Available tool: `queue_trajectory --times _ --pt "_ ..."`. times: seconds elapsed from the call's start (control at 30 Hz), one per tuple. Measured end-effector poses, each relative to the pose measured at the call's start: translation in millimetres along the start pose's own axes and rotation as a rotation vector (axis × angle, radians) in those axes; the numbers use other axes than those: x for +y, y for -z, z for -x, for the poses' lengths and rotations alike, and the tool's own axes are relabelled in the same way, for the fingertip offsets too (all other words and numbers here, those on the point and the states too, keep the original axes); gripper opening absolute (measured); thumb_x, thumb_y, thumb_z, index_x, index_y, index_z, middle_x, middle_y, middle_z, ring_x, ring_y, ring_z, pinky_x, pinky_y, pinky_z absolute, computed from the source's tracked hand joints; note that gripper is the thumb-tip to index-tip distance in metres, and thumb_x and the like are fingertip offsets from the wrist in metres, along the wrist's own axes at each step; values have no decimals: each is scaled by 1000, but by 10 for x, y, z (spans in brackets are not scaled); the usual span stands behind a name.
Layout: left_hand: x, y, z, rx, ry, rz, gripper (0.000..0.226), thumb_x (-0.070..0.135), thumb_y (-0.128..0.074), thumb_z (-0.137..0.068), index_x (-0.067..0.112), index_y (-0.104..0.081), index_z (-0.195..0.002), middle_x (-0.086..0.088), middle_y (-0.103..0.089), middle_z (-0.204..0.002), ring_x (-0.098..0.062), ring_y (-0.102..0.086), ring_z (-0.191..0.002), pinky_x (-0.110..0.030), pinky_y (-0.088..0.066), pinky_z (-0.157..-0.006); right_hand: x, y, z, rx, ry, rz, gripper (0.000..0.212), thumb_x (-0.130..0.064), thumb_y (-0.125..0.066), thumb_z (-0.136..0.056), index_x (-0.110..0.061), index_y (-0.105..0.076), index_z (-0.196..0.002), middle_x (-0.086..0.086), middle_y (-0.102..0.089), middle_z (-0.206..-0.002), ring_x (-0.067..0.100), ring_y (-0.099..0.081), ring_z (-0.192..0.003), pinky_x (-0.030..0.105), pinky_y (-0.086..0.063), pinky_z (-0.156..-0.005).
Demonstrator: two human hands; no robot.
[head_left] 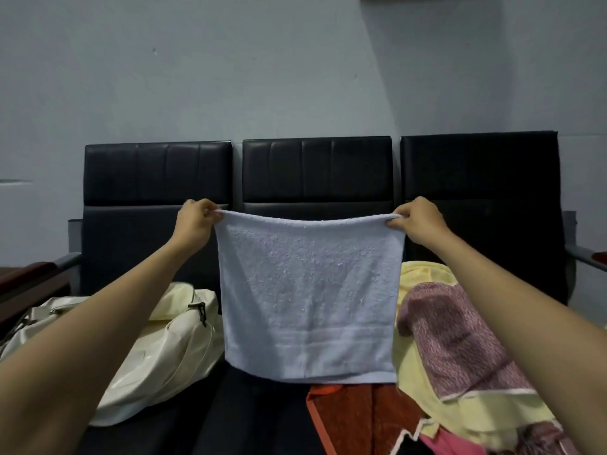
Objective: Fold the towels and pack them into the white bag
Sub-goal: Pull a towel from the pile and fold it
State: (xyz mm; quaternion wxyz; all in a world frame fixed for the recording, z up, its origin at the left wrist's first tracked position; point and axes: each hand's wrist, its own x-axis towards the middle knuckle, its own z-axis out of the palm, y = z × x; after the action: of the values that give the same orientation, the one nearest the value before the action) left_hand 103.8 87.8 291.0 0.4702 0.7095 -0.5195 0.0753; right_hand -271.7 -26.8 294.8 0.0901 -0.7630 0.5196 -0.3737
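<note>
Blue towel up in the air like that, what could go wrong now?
1. The left hand and the right hand each pinch just a top corner of the blue towel. If one slips, it could flop onto the unfolded yellow towel and maroon towel.
2. The white bag lies slumped on the seat and its opening does not show, so packing may need a free hand.

The hanging towel [308,290] is up before the middle backrest [317,169]. Left of it the bag [170,349] lies on the seat [256,418]; right of it, a heap of towels [460,339] lies there too.
</note>
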Motion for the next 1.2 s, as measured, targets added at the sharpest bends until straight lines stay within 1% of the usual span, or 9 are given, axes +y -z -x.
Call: queue_trajectory --times 0.17,0.27,0.4,0.47,0.63,0.83,1.03,1.13,1.2 --pt "85 0 -112 113 111 288 21 20 -50 -99 7 -58 -114 -5 -56 -104 -19 -52 -92 -31 -43 -72 -191 -22 -112 118 -70 -412 10 -14 -61 -93 -12 -71 -96 6 -66 -91 21 -62 -84 29 -51 -70" --pt "16 23 106 74 125 348 20 20 -48 -100 8 -57 -113 -5 -56 -104 -17 -50 -92 -30 -39 -73 -145 -35 48 62 -62 -428 11 -18 -60 -94 -14 -71 -97 4 -67 -94 18 -61 -89 29 -49 -76" --pt "-269 54 657 -55 222 442 15 20 -51 -98 9 -55 -108 -8 -58 -102 -21 -53 -94 -37 -47 -79 31 -63 486 -138 -80 -453 14 -21 -58 -95 -14 -71 -98 4 -68 -97 19 -62 -94 33 -50 -82" --pt "-393 73 985 -96 283 527 12 16 -52 -98 7 -54 -105 -6 -59 -95 -21 -56 -90 -32 -50 -75 146 -84 736 -257 -104 -471 14 -20 -59 -94 -13 -71 -98 8 -69 -99 23 -64 -96 39 -51 -88" --pt "-561 122 1714 -205 367 649 9 13 -51 -98 10 -54 -90 -6 -60 -89 -18 -57 -82 -32 -48 -70 365 -1 1302 -510 -145 -546 11 -16 -64 -91 -9 -71 -93 6 -70 -91 21 -66 -88 31 -53 -79" --pt "-1030 -184 2333 -326 577 534 8 13 -55 -95 8 -57 -90 -8 -58 -84 -20 -53 -80 -31 -42 -65 664 -321 1858 -746 -346 -467 20 -19 -64 -91 0 -66 -99 5 -68 -89 17 -63 -79 26 -53 -70" --pt "-1335 -622 2561 -303 705 291 19 16 -58 -93 0 -60 -102 -12 -58 -91 -20 -50 -82 -29 -37 -59 920 -899 2068 -634 -504 -500 12 -14 -59 -94 -8 -60 -83 10 -62 -80 22 -58 -72 34 -45 -64" --pt "-1418 -772 2551 -267 728 233 17 17 -58 -93 3 -59 -103 -12 -59 -100 -20 -51 -88 -29 -36 -63 976 -1129 2024 -530 -445 -414 10 -14 -58 -93 -10 -61 -85 9 -62 -81 24 -57 -72 30 -41 -62" --pt "-1442 -813 2500 -233 723 211 16 17 -57 -94 4 -56 -102 -10 -57 -99 -21 -50 -92 -30 -35 -69 993 -1236 1948 -452 -375 -341 7 -19 -61 -90 -14 -64 -86 9 -66 -88 27 -62 -83 34 -45 -69"
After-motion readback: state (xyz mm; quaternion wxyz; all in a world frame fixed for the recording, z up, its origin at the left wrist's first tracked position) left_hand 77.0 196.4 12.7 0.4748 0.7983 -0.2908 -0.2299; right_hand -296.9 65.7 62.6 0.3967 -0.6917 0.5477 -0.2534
